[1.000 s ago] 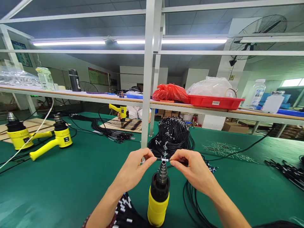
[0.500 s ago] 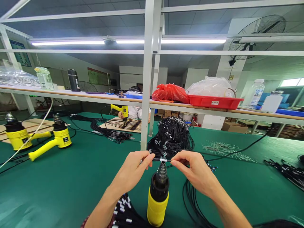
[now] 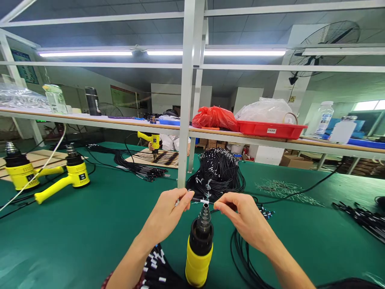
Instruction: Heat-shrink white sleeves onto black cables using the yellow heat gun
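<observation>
Left hand point(image 3: 170, 210): fingers pinched on a black cable point(image 3: 196, 199) with a white sleeve point(image 3: 204, 201) at its end
Right hand point(image 3: 242, 212): fingertips narrow, just beside the sleeve; cannot tell whether they grip anything
Heat gun point(image 3: 198, 257): upright, nozzle point(image 3: 205, 220) close by the sleeve; step seems warming it; next move calls for fingers off the nozzle
Tabletop point(image 3: 117, 224): most room leftward; cable pile point(image 3: 221, 172) and post point(image 3: 182, 172) crowd behind

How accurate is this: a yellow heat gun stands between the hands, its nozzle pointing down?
Not quite: the nozzle points up, as the head view shows. The yellow heat gun does stand between the left hand and right hand.
</observation>
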